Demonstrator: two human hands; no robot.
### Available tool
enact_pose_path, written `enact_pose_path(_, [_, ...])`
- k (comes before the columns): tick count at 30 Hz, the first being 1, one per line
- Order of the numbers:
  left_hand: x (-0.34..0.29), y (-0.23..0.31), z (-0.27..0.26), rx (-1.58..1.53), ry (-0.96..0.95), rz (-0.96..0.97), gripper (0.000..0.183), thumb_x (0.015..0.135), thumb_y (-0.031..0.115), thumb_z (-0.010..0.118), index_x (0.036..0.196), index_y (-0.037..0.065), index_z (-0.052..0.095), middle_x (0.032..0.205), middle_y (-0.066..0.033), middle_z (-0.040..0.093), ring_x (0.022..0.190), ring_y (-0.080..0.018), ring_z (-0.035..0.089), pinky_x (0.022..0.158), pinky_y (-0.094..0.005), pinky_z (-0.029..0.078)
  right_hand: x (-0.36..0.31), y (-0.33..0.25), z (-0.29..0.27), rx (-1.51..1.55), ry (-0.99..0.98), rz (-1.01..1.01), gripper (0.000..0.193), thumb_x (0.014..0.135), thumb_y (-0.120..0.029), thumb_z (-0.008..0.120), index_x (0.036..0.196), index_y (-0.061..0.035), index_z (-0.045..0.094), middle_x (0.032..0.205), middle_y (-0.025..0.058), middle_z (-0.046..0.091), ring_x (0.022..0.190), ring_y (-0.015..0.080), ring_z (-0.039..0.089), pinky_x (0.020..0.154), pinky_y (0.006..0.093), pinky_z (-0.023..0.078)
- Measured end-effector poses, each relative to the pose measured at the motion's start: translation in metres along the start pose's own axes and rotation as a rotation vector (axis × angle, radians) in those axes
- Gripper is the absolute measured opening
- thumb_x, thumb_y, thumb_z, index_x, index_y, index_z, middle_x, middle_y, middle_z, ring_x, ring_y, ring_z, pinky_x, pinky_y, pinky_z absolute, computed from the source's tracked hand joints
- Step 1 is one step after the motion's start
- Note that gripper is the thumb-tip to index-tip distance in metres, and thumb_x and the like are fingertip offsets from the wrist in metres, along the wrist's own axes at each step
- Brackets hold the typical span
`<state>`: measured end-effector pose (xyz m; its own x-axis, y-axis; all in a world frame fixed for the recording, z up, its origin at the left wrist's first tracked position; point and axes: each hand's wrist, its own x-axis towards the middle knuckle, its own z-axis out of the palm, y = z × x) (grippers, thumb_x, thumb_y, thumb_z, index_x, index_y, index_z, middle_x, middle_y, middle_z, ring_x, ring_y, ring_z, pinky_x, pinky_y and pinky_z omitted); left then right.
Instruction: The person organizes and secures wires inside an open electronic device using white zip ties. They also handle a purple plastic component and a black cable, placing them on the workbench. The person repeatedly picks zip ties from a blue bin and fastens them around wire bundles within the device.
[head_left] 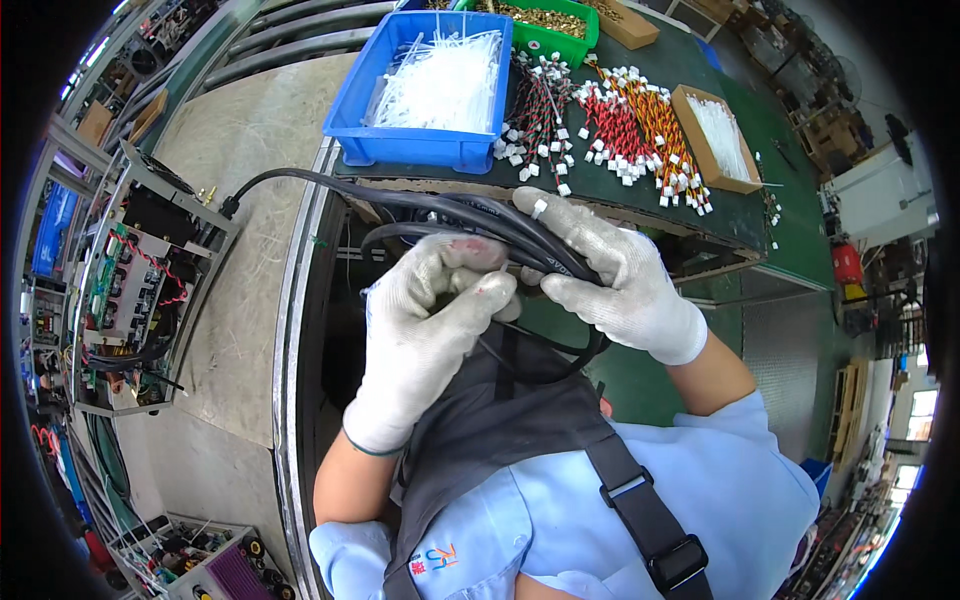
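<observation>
A coiled bundle of thick black cable (510,232) hangs between my hands, in front of my dark apron. My right hand (625,280), in a white knit glove, grips the bundle from the right, fingers over it and thumb below. The small white head of a cable tie (540,208) shows by its index finger. My left hand (430,310), gloved too and smudged at the fingers, is closed in a pinch against the bundle's left side. Whatever lies in that pinch is mostly hidden. One cable end runs left to a plug on an open metal-framed electronic unit (140,280).
A blue bin (410,150) of white cable ties stands beyond my hands. Behind it is a green bin (550,42) of brass-coloured parts. Bundled red, yellow and black wires (640,120) with white connectors lie beside a cardboard box (690,100). A metal rail (290,400) edges the left bench.
</observation>
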<state>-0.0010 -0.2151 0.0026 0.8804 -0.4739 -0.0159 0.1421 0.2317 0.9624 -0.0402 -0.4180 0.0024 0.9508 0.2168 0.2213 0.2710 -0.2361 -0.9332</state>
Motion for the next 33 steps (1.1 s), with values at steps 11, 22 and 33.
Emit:
enact_pose_path(11, [0.016, 0.018, 0.003, 0.129, 0.004, -0.077, 0.013, 0.091, 0.013, 0.062, 0.087, 0.002, 0.067, 0.067, -0.0035, 0.064, 0.053, -0.0032, 0.051, 0.049, -0.0166, 0.037, 0.005, -0.009, 0.005, 0.401, 0.054, 0.101, 0.07, 0.083, 0.001, 0.069, 0.144, 0.0052, 0.033, 0.147, 0.0149, 0.04, 0.133, 0.0224, 0.042, 0.111, 0.0363, 0.032])
enact_pose_path(22, [0.014, 0.023, 0.006, 0.191, -0.056, -0.056, 0.013, 0.093, 0.012, 0.062, 0.085, 0.002, 0.064, 0.071, 0.0022, 0.061, 0.063, -0.0025, 0.052, 0.057, -0.0195, 0.041, 0.003, -0.017, -0.007, -0.278, -0.105, -0.141, 0.061, 0.082, 0.006, 0.057, 0.141, 0.002, 0.041, 0.143, 0.0177, 0.047, 0.135, 0.0243, 0.043, 0.111, 0.0331, 0.032])
enact_pose_path(33, [0.001, 0.022, 0.012, 0.812, 0.098, 0.603, 0.009, 0.083, 0.004, 0.068, 0.09, 0.0, 0.064, 0.09, -0.0105, 0.063, 0.081, -0.0183, 0.061, 0.067, -0.0302, 0.049, -0.005, -0.009, 0.012, -0.124, -0.059, -0.031, 0.061, 0.084, 0.006, 0.053, 0.143, 0.0032, 0.037, 0.145, 0.0169, 0.045, 0.134, 0.022, 0.044, 0.111, 0.0332, 0.034])
